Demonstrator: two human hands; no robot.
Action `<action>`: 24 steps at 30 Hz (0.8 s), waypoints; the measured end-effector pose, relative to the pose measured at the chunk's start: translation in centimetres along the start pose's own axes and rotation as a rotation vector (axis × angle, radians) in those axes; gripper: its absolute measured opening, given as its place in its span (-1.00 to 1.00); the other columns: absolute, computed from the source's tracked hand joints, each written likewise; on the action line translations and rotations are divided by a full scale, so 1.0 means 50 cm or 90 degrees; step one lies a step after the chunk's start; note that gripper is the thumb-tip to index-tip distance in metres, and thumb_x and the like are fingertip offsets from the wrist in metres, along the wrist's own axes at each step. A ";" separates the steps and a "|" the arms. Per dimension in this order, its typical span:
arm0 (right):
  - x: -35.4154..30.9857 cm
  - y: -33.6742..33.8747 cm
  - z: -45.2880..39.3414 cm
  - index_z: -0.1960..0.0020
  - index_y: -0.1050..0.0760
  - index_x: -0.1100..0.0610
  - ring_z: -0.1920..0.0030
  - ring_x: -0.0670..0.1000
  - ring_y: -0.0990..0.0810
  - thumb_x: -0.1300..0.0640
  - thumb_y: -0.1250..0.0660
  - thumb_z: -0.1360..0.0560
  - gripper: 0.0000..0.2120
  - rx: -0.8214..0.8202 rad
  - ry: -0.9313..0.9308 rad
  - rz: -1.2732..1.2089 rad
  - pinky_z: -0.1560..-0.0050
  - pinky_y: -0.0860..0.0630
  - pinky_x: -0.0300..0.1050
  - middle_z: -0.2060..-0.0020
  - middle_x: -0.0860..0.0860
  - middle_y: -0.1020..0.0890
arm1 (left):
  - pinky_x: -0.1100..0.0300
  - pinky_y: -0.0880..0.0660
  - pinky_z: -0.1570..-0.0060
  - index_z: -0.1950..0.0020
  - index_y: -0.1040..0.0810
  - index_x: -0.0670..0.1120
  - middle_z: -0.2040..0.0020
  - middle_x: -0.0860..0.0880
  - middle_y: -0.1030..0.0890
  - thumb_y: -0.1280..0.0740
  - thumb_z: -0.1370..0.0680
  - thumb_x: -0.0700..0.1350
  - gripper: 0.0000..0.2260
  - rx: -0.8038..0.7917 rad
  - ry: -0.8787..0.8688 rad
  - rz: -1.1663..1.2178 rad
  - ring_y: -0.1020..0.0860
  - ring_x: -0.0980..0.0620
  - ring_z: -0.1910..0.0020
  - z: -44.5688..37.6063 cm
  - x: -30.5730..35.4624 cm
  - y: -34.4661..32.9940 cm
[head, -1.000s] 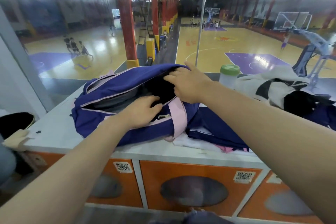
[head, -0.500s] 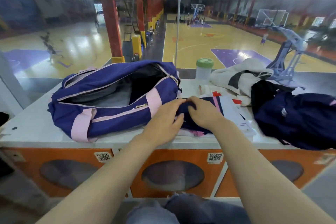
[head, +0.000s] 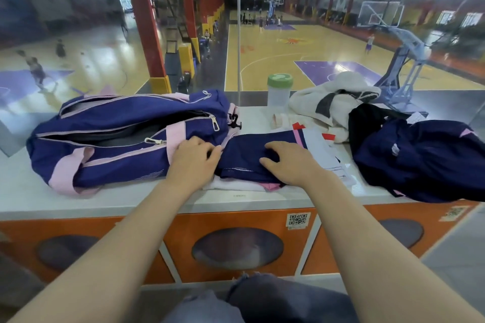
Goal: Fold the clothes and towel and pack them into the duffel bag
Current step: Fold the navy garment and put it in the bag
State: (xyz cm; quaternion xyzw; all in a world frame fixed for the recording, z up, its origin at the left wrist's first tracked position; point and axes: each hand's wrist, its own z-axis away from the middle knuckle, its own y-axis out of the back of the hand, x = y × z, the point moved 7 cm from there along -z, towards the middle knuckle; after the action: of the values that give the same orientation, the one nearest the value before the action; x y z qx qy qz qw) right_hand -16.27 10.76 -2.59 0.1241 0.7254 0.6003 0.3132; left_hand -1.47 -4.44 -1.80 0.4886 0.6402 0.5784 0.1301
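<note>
Navy folded garment (head: pixel 258 155) under both hands (head: pixel 193 158), curled fingertips hidden, grip unclear

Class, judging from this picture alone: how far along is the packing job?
Done: duffel bag unzipped. In hand: left hand and right hand grip a folded navy garment. Left: cream garment and dark pile remain unfolded.
</note>
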 end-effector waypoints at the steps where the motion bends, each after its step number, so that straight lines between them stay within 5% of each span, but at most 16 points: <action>1: 0.000 -0.001 0.002 -0.43 -0.35 0.01 -0.32 0.06 -0.46 -0.15 -0.18 -0.57 -0.52 0.001 0.000 0.004 -0.32 -0.40 0.09 -0.35 -0.04 -0.50 | 0.01 -0.42 -0.01 0.16 -0.62 -0.11 0.09 -0.10 -0.57 -0.13 -0.63 0.06 -0.62 0.001 0.022 0.012 -0.51 -0.13 0.03 0.003 0.005 0.000; 3: -0.003 -0.006 0.003 -0.42 -0.35 0.02 -0.31 0.06 -0.45 -0.16 -0.17 -0.57 -0.52 -0.008 0.003 0.012 -0.32 -0.39 0.09 -0.34 -0.03 -0.49 | 0.06 -0.38 0.14 0.30 -0.48 -0.08 0.25 -0.07 -0.53 -0.10 -0.63 0.14 -0.57 -0.076 0.072 0.020 -0.52 -0.12 0.14 0.009 0.013 -0.019; 7: -0.007 -0.005 0.002 -0.41 -0.36 0.01 -0.29 0.08 -0.46 -0.12 -0.20 -0.56 -0.54 -0.025 -0.014 0.005 -0.32 -0.39 0.10 -0.32 -0.03 -0.50 | 0.14 -0.36 0.14 0.05 -0.56 -0.03 0.05 -0.02 -0.57 -0.21 -0.56 0.23 -0.65 -0.096 0.093 0.023 -0.49 0.02 0.16 0.008 0.038 -0.021; 11: -0.005 -0.003 0.003 -0.39 -0.38 0.01 -0.27 0.07 -0.48 -0.10 -0.22 -0.56 -0.56 -0.030 -0.023 -0.016 -0.28 -0.43 0.09 -0.29 -0.02 -0.53 | 0.12 -0.40 -0.06 -0.33 -0.48 -0.02 -0.27 -0.03 -0.53 -0.29 -0.52 0.20 -0.54 -0.116 0.089 0.115 -0.50 -0.06 -0.19 0.013 0.083 -0.027; 14: -0.001 -0.001 0.002 -0.38 -0.40 0.02 -0.26 0.04 -0.49 -0.04 -0.22 -0.57 -0.60 -0.046 -0.031 -0.072 -0.27 -0.45 0.04 -0.29 -0.02 -0.53 | 0.13 -0.36 -0.07 -0.41 -0.37 -0.02 -0.35 -0.05 -0.49 -0.33 -0.52 0.10 -0.51 -0.130 0.083 0.130 -0.44 -0.12 -0.29 0.031 0.111 -0.047; 19: 0.008 0.037 0.000 -0.13 -0.55 0.16 0.01 0.02 -0.54 0.09 -0.13 -0.61 -0.73 0.032 -0.076 -0.279 0.11 -0.41 -0.18 -0.05 0.06 -0.63 | 0.05 -0.36 -0.11 -0.27 -0.47 -0.04 -0.12 -0.04 -0.58 -0.33 -0.50 -0.13 -0.66 0.035 -0.084 0.041 -0.47 -0.13 -0.16 0.053 0.163 -0.041; 24: 0.009 0.046 -0.020 -0.17 -0.51 0.28 0.09 0.03 -0.51 -0.07 -0.21 -0.56 -0.57 0.053 -0.163 -0.521 -0.11 -0.49 0.02 0.10 0.03 -0.57 | 0.00 -0.47 -0.05 -0.22 -0.54 -0.06 -0.16 -0.04 -0.58 -0.28 -0.38 -0.35 -0.56 0.044 -0.236 0.036 -0.54 -0.12 -0.07 0.079 0.210 -0.070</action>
State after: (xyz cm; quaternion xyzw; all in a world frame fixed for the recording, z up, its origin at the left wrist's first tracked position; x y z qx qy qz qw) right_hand -17.68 10.78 -0.47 -0.0878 0.6938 0.3766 0.6076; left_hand -5.36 6.66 -1.82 0.6087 0.6106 0.4599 0.2124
